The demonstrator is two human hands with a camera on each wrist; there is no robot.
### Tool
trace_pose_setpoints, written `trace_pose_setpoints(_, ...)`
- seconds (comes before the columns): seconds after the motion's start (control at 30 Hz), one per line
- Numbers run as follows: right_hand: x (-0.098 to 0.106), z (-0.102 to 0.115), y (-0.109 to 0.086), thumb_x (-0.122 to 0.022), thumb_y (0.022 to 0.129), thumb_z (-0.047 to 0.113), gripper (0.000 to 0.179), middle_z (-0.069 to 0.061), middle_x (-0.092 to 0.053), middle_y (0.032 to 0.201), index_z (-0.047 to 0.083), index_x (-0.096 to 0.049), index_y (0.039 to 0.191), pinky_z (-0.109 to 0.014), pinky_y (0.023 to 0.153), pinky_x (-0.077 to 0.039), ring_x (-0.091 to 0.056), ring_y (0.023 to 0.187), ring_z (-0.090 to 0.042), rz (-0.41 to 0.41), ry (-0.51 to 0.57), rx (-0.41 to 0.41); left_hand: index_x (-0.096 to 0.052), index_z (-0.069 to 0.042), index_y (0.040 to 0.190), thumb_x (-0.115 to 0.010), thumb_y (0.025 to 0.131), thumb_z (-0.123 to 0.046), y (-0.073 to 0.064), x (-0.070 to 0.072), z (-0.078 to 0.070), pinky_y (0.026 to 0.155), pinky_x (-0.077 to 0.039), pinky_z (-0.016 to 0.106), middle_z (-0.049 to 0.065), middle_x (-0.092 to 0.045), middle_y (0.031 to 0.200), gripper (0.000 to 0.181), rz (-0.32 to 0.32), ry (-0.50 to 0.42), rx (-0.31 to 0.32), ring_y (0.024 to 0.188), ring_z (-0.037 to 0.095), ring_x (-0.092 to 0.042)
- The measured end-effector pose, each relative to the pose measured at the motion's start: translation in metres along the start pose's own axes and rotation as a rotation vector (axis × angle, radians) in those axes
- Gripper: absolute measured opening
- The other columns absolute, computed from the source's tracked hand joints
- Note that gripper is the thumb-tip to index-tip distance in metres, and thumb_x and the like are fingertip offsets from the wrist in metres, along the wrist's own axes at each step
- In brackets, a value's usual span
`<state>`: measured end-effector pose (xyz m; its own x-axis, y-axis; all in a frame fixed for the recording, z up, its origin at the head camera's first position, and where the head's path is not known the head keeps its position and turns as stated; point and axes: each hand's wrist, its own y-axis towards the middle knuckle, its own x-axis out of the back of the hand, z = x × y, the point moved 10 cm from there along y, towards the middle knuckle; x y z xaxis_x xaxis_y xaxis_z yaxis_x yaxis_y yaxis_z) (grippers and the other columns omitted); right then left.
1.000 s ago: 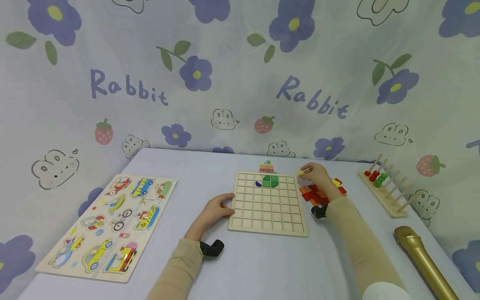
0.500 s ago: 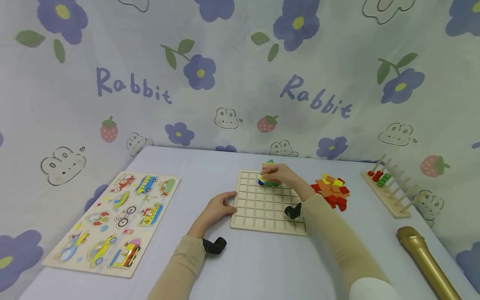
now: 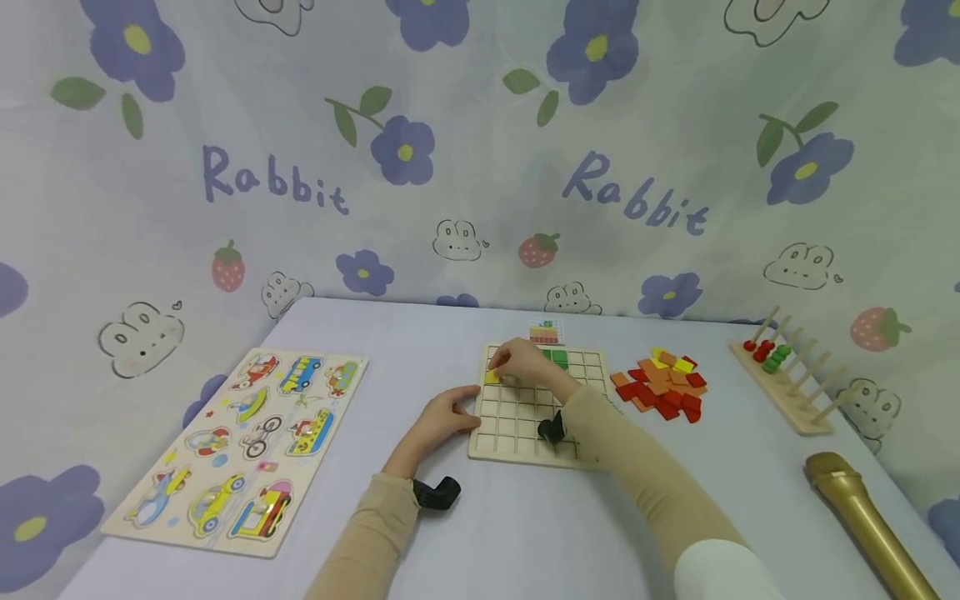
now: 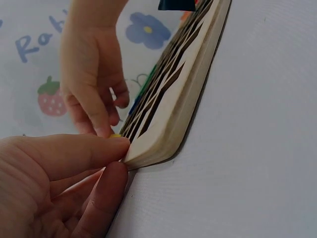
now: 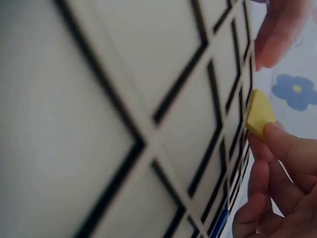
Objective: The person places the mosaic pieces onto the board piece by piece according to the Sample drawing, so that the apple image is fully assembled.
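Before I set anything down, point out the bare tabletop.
Bare: between the picture puzzle and left hand, and in front of the grid board, between the sleeves. Crowded: right of the board, where loose tiles lie heaped.

The purple word "Rabbit" (image 3: 277, 183) reads twice across the flowered backdrop (image 3: 480, 100).

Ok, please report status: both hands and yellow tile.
Left hand touching edge of board. Right hand pinching yellow tile at board's left side. No obstacle seen.
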<state>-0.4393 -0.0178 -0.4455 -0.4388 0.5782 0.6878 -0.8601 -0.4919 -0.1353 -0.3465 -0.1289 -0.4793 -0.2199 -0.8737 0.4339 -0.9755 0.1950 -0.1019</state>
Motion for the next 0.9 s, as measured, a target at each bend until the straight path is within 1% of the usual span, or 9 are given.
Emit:
trace_pose_setpoints(0.17, -0.002, -0.002, -0.005, -0.064, 0.086, 0.01, 0.005, 0.001, -0.064, 0.085, 0.011, -0.07, 0.086, -0.029, 0.072, -0.044, -0.054, 0.079, -0.014, -0.02, -0.086, -0.005, -0.049, -0.006, 0.133, -0.07, 0.078, -0.011, 0.0, -0.004, 0.0, 0.059, -0.043, 0.026, 0.005, -0.057, 0.069, 0.059, 0.002, 0.009, -0.003, 0.062, 0.012, -0.054)
trace_pose_setpoints(0.27, -0.001, -0.002, -0.008, -0.064, 0.085, 0.011, 0.005, 0.0, -0.063, 0.084, 0.011, -0.07, 0.085, -0.029, 0.069, -0.044, -0.053, 0.077, -0.015, -0.03, -0.109, -0.01, -0.049, -0.006, 0.133, -0.07, 0.078, -0.01, 0.0, -0.004, -0.001, 0.059, -0.044, 0.026, 0.005, -0.058, 0.069, 0.059, -0.002, 0.02, -0.009, 0.062, 0.011, -0.053)
trace_pose_setpoints(0.4, 0.0, 0.002, -0.01, -0.067, 0.083, 0.011, 0.002, -0.001, -0.061, 0.081, 0.01, -0.068, 0.082, -0.029, 0.067, -0.043, -0.052, 0.074, -0.015, -0.048, -0.162, 0.024, -0.049, -0.005, 0.133, -0.07, 0.078, -0.01, 0.0, -0.005, -0.002, 0.06, -0.044, 0.026, 0.005, -0.058, 0.069, 0.059, 0.0, 0.019, -0.014, 0.062, 0.011, -0.053)
trace_pose_setpoints(0.5, 0.002, 0.002, -0.009, -0.068, 0.082, 0.012, 0.003, 0.0, -0.06, 0.079, 0.01, -0.066, 0.082, -0.028, 0.066, -0.042, -0.052, 0.072, -0.014, -0.059, -0.195, 0.049, -0.049, -0.005, 0.133, -0.07, 0.079, -0.009, 0.0, -0.006, -0.003, 0.06, -0.044, 0.026, 0.005, -0.058, 0.069, 0.059, 0.003, 0.01, -0.017, 0.062, 0.012, -0.054)
trace_pose_setpoints(0.57, 0.004, 0.0, -0.01, -0.068, 0.083, 0.015, 0.004, 0.001, -0.059, 0.08, 0.012, -0.066, 0.084, -0.027, 0.065, -0.042, -0.051, 0.073, -0.013, -0.062, -0.194, 0.05, -0.049, -0.005, 0.133, -0.07, 0.078, -0.009, 0.0, -0.006, -0.003, 0.06, -0.044, 0.026, 0.005, -0.058, 0.069, 0.058, 0.005, 0.006, -0.021, 0.062, 0.012, -0.055)
trace_pose_setpoints(0.67, 0.012, -0.002, -0.013, -0.066, 0.086, 0.017, 0.008, -0.001, -0.059, 0.083, 0.011, -0.066, 0.09, -0.027, 0.064, -0.041, -0.051, 0.072, -0.014, -0.073, -0.136, 0.051, -0.049, -0.005, 0.133, -0.07, 0.079, -0.01, 0.0, -0.006, -0.002, 0.06, -0.044, 0.026, 0.006, -0.059, 0.07, 0.059, 0.006, 0.007, -0.018, 0.063, 0.012, -0.056)
trace_pose_setpoints(0.77, 0.03, -0.006, -0.019, -0.063, 0.088, 0.017, 0.012, -0.005, -0.06, 0.088, 0.008, -0.066, 0.096, -0.03, 0.066, -0.043, -0.052, 0.076, -0.017, -0.104, -0.075, 0.05, -0.049, -0.005, 0.134, -0.07, 0.079, -0.01, 0.0, -0.005, 0.0, 0.061, -0.044, 0.027, 0.006, -0.058, 0.072, 0.059, -0.002, 0.01, -0.004, 0.064, 0.013, -0.055)
trace_pose_setpoints(0.9, 0.062, -0.027, -0.031, -0.062, 0.089, 0.018, 0.018, -0.007, -0.06, 0.097, 0.007, -0.065, 0.102, -0.035, 0.074, -0.044, -0.054, 0.088, -0.021, -0.173, -0.004, 0.014, -0.048, -0.006, 0.134, -0.07, 0.079, -0.01, 0.0, -0.001, 0.001, 0.062, -0.044, 0.026, 0.007, -0.057, 0.075, 0.06, -0.017, -0.002, 0.015, 0.066, 0.014, -0.054)
